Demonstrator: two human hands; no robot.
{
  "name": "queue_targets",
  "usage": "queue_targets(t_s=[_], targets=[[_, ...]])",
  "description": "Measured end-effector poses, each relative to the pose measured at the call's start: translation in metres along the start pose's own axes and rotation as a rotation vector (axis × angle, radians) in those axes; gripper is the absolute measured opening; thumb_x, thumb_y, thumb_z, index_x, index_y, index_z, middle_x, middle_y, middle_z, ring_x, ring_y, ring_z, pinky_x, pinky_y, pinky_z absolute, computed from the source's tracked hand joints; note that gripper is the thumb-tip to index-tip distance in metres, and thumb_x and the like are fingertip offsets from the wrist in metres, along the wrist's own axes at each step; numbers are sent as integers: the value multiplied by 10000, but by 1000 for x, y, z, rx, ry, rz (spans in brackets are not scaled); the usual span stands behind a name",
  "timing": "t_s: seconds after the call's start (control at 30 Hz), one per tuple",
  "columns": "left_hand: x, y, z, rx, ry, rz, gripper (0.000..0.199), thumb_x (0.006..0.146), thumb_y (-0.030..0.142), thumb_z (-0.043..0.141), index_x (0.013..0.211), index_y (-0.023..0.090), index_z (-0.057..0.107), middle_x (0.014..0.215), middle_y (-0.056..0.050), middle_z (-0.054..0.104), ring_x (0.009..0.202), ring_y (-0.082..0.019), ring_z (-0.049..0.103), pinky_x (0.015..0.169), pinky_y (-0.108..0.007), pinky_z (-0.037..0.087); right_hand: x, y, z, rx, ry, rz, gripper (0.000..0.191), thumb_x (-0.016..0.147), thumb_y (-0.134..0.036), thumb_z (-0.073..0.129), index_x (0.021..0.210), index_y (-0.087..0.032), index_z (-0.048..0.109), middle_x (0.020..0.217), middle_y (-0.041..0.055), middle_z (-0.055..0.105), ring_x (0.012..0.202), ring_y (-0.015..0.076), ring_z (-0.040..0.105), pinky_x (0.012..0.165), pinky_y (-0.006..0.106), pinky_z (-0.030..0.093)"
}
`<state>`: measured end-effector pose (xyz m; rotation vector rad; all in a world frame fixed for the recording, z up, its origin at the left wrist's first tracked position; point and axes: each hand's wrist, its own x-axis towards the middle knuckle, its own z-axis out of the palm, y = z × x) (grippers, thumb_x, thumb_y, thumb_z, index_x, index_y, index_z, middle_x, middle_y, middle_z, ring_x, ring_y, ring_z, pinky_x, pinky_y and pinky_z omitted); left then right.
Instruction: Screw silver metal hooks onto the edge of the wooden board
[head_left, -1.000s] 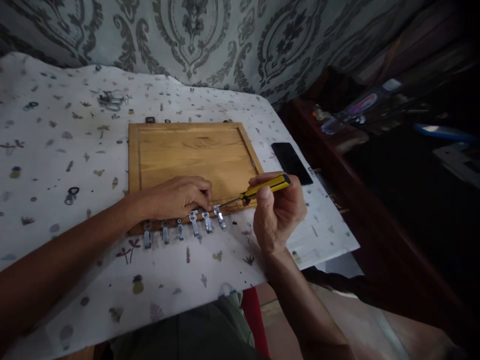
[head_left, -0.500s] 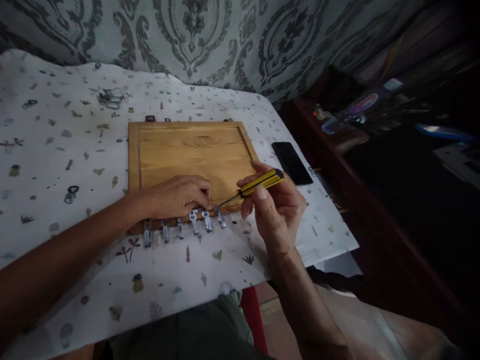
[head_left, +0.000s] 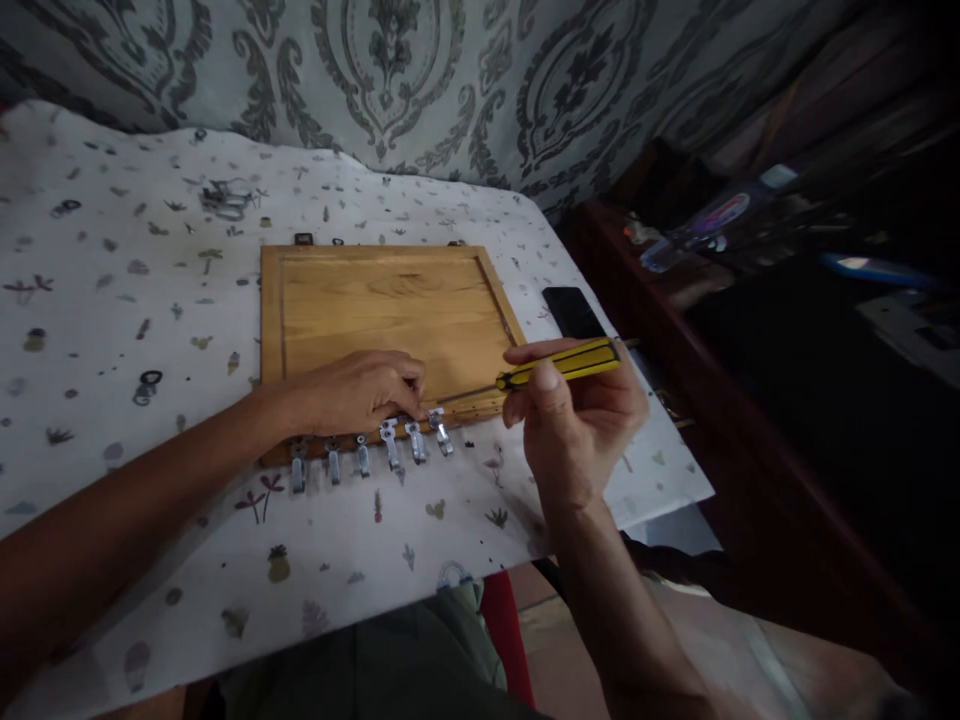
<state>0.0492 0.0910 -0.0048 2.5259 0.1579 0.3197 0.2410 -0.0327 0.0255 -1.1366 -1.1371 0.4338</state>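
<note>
A framed wooden board (head_left: 390,310) lies on the patterned tablecloth, with several metal hooks (head_left: 364,460) along its near edge. My left hand (head_left: 371,392) rests on that edge, fingers pinched together by the hooks near the right end; what its fingertips hold, if anything, is hidden. In my right hand (head_left: 574,410) is a yellow and black screwdriver (head_left: 562,366), gripped between thumb and fingers. The screwdriver's shaft points left, its tip just above the rightmost hook (head_left: 441,436).
A black phone (head_left: 573,312) lies right of the board. Small metal pieces (head_left: 226,197) sit at the back left of the tablecloth (head_left: 97,330). On the dark red furniture (head_left: 637,265) at the right is a clear bottle (head_left: 712,218). A patterned curtain or wall stands behind.
My right hand has moved right with the screwdriver, which now lies flatter, its tip drawn up off the rightmost hook. My left hand has stayed in place.
</note>
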Motion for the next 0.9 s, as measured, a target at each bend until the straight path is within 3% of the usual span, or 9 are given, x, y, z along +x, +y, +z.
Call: queue_targets(t_s=[0.13,0.23,0.3,0.47,0.57,0.67,0.77,0.83,0.9], targets=[[1,2,-1,-14,2,-6,412,893,-3,509,1006,241,820,1026,-47,735,968,-160,670,897,-297,511,7,11,-7,-141,-72,-11,149,936,-374,718,1000,-246,676,1013,31,721,687,147,715,595,309,595],[1,3,-1,-14,2,-3,410,894,-6,504,995,232,822,1005,-51,733,959,-165,674,867,-285,508,13,25,-16,-312,-291,-138,111,941,-275,676,1048,-245,681,1101,71,718,1025,241,740,841,417,634],[1,2,-1,-4,4,-3,423,889,-15,498,995,234,823,981,-47,724,938,-167,673,836,-278,502,14,35,-24,-475,-449,-250,143,942,-225,645,1076,-243,692,1173,102,718,1126,265,708,949,475,607],[1,2,0,-8,11,7,419,878,-26,496,973,220,822,941,-47,695,893,-165,660,792,-264,482,9,51,-47,-661,-680,-313,356,934,-93,555,1242,-243,651,1288,130,676,1214,256,679,994,456,604],[1,2,-1,-11,8,-2,439,870,-37,484,967,230,818,953,-42,693,890,-160,659,790,-262,478,4,52,-56,-675,-798,-322,511,907,-29,487,1367,-232,579,1413,157,603,1338,274,609,1064,508,571],[1,2,0,-17,3,-14,431,878,-34,490,973,229,817,967,-42,695,898,-162,661,785,-263,477,-1,45,-57,-692,-799,-328,583,907,-23,464,1438,-256,517,1518,164,521,1414,312,541,1068,568,554],[1,2,-1,-10,4,-5,425,870,-40,512,970,235,820,951,-33,694,895,-160,653,789,-261,474,-10,35,-50,-707,-620,-389,442,923,-97,552,1328,-271,578,1374,139,608,1278,319,618,967,539,591],[1,3,-1,3,3,12,419,862,-46,527,974,230,823,937,-34,689,890,-161,648,794,-263,470,-21,30,-42,-694,-521,-411,266,919,-145,624,1166,-246,621,1073,91,687,989,258,691,809,440,614],[0,3,-2,22,0,37,412,854,-52,543,983,217,826,921,-39,680,883,-164,644,803,-270,466,-34,28,-33,-666,-485,-403,129,913,-160,673,992,-234,601,733,-5,606,666,174,609,613,331,559]])
